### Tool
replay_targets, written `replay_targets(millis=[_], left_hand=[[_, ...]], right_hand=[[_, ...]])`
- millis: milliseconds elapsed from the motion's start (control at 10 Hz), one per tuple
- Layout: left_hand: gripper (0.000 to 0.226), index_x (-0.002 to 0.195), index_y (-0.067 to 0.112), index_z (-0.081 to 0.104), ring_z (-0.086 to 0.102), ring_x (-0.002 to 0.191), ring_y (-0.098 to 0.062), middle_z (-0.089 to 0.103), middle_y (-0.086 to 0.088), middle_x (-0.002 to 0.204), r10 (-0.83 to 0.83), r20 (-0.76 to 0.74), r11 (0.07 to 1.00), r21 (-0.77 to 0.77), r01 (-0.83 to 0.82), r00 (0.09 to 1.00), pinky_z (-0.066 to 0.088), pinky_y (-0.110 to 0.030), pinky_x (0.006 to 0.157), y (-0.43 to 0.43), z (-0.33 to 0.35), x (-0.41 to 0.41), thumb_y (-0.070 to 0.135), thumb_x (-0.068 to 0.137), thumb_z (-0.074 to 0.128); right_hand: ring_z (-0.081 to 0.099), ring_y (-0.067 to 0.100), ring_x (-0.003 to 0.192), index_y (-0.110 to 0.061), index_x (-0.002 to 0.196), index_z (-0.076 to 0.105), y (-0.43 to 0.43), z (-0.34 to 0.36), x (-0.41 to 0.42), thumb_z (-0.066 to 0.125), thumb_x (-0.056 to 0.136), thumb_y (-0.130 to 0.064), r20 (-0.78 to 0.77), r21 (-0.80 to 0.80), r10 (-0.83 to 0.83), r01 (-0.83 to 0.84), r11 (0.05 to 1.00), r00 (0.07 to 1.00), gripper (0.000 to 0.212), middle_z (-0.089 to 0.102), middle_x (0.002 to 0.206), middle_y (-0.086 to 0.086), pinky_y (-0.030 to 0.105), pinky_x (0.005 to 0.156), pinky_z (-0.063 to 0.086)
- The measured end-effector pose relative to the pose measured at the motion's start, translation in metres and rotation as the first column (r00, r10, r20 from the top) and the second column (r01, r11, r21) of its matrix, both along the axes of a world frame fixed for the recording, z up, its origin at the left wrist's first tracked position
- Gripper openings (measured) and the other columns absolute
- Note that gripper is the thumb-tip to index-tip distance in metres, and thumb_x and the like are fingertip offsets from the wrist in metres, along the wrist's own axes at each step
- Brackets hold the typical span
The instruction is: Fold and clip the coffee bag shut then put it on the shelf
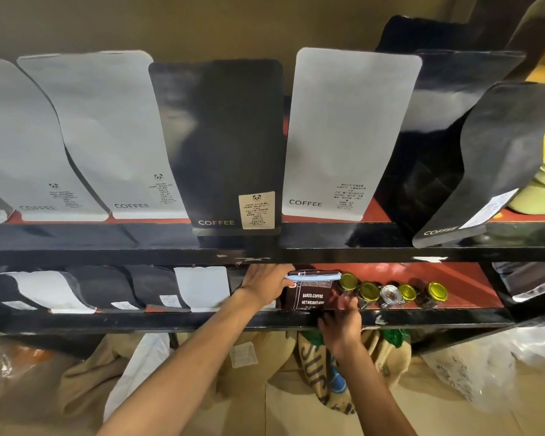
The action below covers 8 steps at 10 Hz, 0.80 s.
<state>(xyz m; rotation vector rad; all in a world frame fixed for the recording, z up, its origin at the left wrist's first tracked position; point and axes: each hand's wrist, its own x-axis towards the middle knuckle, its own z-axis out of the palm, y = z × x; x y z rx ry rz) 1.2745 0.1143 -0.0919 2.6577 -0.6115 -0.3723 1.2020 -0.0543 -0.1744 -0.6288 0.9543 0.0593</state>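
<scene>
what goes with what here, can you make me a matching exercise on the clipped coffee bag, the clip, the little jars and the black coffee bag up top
Things:
1. clipped coffee bag
2. clip
3. jars
4. black coffee bag

Descriptions:
A. upper shelf, between grey bags
B. light blue, across the folded top
C. lower shelf, held by the left hand and right hand
D. mostly gold lids, in a row right of the clipped bag

Pairs: 1-C, 2-B, 3-D, 4-A

Dark brown coffee bag (309, 297) (white lettering), pale blue clip (315, 276); 4 yellow-green jar lids (437, 291); black shelf (170, 320).
</scene>
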Motion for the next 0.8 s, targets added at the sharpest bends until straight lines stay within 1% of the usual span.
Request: replay_targets(millis=[100, 200, 300, 400, 500, 600, 700, 800], left_hand=[[0.036, 0.124, 0.014, 0.063, 0.062, 0.117, -0.026, 0.069, -0.009, 0.124, 0.001, 0.006, 0.999, -0.044, -0.001, 1.0, 0.053, -0.035, 0.091, -0.002, -0.002, 0.002, 0.031, 0.093, 0.061], [0.035, 0.123, 0.013, 0.063, 0.061, 0.119, -0.027, 0.068, -0.011, 0.125, 0.01, -0.027, 0.998, -0.066, -0.011, 1.0, 0.055, -0.036, 0.092, 0.0, -0.004, 0.003, 0.029, 0.092, 0.063], [0.035, 0.121, 0.013, 0.063, 0.062, 0.117, -0.027, 0.068, -0.01, 0.124, 0.028, -0.034, 0.999, -0.035, -0.03, 0.999, 0.056, -0.037, 0.09, -0.001, -0.006, 0.004, 0.03, 0.091, 0.063], [0.033, 0.119, 0.012, 0.065, 0.064, 0.114, -0.028, 0.069, -0.01, 0.122, 0.016, 0.023, 0.999, 0.036, -0.017, 1.0, 0.057, -0.039, 0.089, -0.005, -0.005, 0.004, 0.028, 0.09, 0.065], [0.033, 0.119, 0.015, 0.064, 0.064, 0.111, -0.027, 0.069, -0.009, 0.121, 0.01, 0.091, 0.995, 0.094, -0.018, 0.996, 0.057, -0.04, 0.089, -0.009, -0.006, 0.004, 0.028, 0.089, 0.066], [0.033, 0.119, 0.018, 0.064, 0.065, 0.109, -0.025, 0.07, -0.007, 0.119, 0.008, 0.103, 0.989, 0.146, -0.023, 0.995, 0.057, -0.037, 0.088, -0.012, -0.006, 0.005, 0.031, 0.089, 0.066], [0.033, 0.117, 0.019, 0.064, 0.067, 0.103, -0.024, 0.072, -0.006, 0.115, 0.004, 0.094, 0.985, 0.174, -0.021, 0.996, 0.057, -0.034, 0.085, -0.014, -0.008, 0.006, 0.031, 0.087, 0.068], [0.038, 0.124, 0.019, 0.058, 0.063, 0.11, -0.025, 0.068, -0.005, 0.123, -0.005, 0.108, 0.96, 0.279, -0.026, 0.994, 0.05, -0.037, 0.095, -0.017, -0.007, 0.005, 0.03, 0.088, 0.064]], right_hand=[[0.034, 0.034, 0.141, -0.019, 0.142, 0.045, 0.004, 0.004, 0.003, 0.034, 0.099, -0.046, 0.033, 0.072, -0.005, 0.003, 0.997, 0.999, 0.053, 0.042, 0.152, 0.008, 0.049, 0.118, 0.027], [0.047, 0.032, 0.13, -0.02, 0.135, 0.054, 0.007, 0.006, 0.006, 0.03, 0.1, -0.049, 0.057, -0.009, 0.056, -0.055, 0.998, 0.997, 0.051, 0.056, 0.138, 0.008, 0.048, 0.113, 0.035], [0.05, 0.026, 0.126, -0.02, 0.132, 0.057, 0.005, 0.001, 0.01, 0.028, 0.101, -0.05, 0.064, -0.041, 0.1, -0.098, 0.994, 0.993, 0.052, 0.062, 0.131, 0.006, 0.045, 0.112, 0.037], [0.05, 0.025, 0.129, -0.026, 0.128, 0.06, 0.001, -0.005, 0.014, 0.031, 0.103, -0.047, 0.018, -0.125, 0.204, -0.2, 0.972, 0.979, 0.043, 0.062, 0.134, 0.002, 0.034, 0.089, 0.048], [0.046, 0.027, 0.131, -0.024, 0.131, 0.057, -0.003, -0.004, 0.014, 0.028, 0.101, -0.054, -0.002, -0.12, 0.247, -0.245, 0.962, 0.969, 0.052, 0.058, 0.132, 0.002, 0.038, 0.096, 0.046], [0.044, 0.031, 0.132, -0.024, 0.139, 0.049, -0.008, 0.005, 0.009, 0.026, 0.098, -0.06, -0.003, -0.114, 0.27, -0.268, 0.957, 0.963, 0.059, 0.051, 0.134, 0.005, 0.049, 0.108, 0.04], [0.043, 0.031, 0.134, -0.027, 0.141, 0.047, -0.013, 0.009, 0.005, 0.028, 0.097, -0.061, -0.01, -0.124, 0.306, -0.305, 0.944, 0.952, 0.058, 0.05, 0.138, 0.004, 0.051, 0.107, 0.04], [0.043, 0.03, 0.133, -0.028, 0.14, 0.046, -0.019, 0.008, 0.002, 0.027, 0.097, -0.062, -0.005, -0.143, 0.36, -0.357, 0.923, 0.933, 0.058, 0.051, 0.135, 0.003, 0.05, 0.107, 0.04]])
